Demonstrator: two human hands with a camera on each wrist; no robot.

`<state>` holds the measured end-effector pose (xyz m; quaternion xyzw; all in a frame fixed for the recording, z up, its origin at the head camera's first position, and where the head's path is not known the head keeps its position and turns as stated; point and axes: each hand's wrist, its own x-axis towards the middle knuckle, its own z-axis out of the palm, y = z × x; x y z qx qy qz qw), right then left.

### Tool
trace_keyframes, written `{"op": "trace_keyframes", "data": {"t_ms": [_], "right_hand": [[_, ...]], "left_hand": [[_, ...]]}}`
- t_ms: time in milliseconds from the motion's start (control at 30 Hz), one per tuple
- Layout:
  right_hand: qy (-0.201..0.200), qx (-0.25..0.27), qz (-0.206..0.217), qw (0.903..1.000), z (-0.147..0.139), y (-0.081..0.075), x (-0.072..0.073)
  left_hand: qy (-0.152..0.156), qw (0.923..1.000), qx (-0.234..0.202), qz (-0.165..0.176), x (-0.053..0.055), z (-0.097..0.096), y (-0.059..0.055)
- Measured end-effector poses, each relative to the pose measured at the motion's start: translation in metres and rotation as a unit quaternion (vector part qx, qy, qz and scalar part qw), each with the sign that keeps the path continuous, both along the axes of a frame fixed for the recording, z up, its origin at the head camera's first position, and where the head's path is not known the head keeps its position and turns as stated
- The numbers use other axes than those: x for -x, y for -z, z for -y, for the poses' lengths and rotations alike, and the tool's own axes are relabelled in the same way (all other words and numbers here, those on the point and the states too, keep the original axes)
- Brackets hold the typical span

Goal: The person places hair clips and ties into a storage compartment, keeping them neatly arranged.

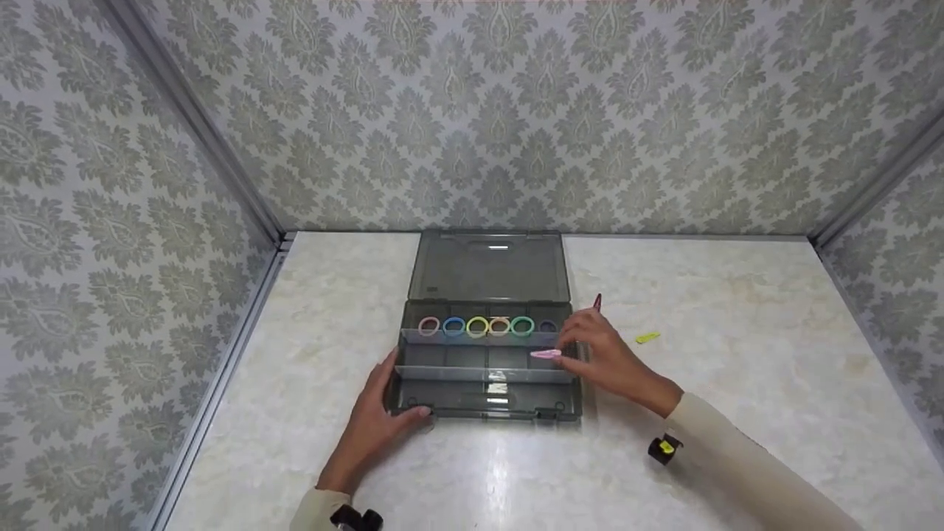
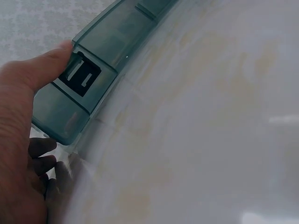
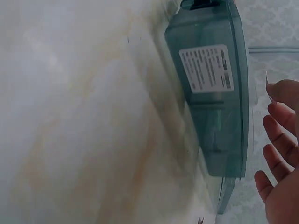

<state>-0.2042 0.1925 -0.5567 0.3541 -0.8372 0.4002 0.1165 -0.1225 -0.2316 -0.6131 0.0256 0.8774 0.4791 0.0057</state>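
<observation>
A grey translucent compartment box point(image 1: 442, 398) lies with its lid point(image 1: 490, 269) laid back. My left hand point(image 1: 376, 420) grips its front left corner, thumb point(image 2: 51, 63) at the front wall and fingers along the left side. Over the box's right middle section, my right hand point(image 1: 608, 354) pinches a pink snap hair clip point(image 1: 546, 355) between thumb and finger. In the right wrist view the clip point(image 3: 267, 84) appears edge-on. Several coloured hair ties, including a yellow one point(image 1: 478, 327) and a green one point(image 1: 522, 327), stand in a row in the back section.
A yellow hair clip point(image 1: 647, 337) lies on the table right of my right hand. Beyond that hand is a dark red clip point(image 1: 598, 301), partly hidden. A white label point(image 3: 205, 69) is stuck to the box's side. Patterned walls point(image 1: 501, 118) enclose the table.
</observation>
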Motion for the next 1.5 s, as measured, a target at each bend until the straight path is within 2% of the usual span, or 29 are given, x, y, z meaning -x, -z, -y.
{"op": "trace_keyframes", "data": {"t_ms": [400,733,1000,1200,1500], "right_hand": [[-0.055,-0.062,0.001,0.9966,0.047,-0.008,0.002],[-0.114,-0.084,-0.046,0.9889,0.082,-0.014,0.008],[-0.155,-0.117,-0.065,0.9789,0.107,-0.015,0.01],[-0.173,-0.146,-0.074,0.9714,0.124,-0.021,0.01],[-0.185,-0.212,-0.102,0.954,0.151,-0.026,0.016]], "left_hand": [[0.007,1.0,-0.004,-0.003,0.001,0.001,0.001],[-0.004,0.9997,0.02,0.011,0.002,-0.003,-0.001],[-0.008,0.9998,0.012,0.014,0.001,-0.003,-0.001],[0.0,1.0,0.006,0.004,0.002,-0.001,0.001],[0.007,0.9999,-0.013,-0.007,0.001,0.001,0.001]]}}
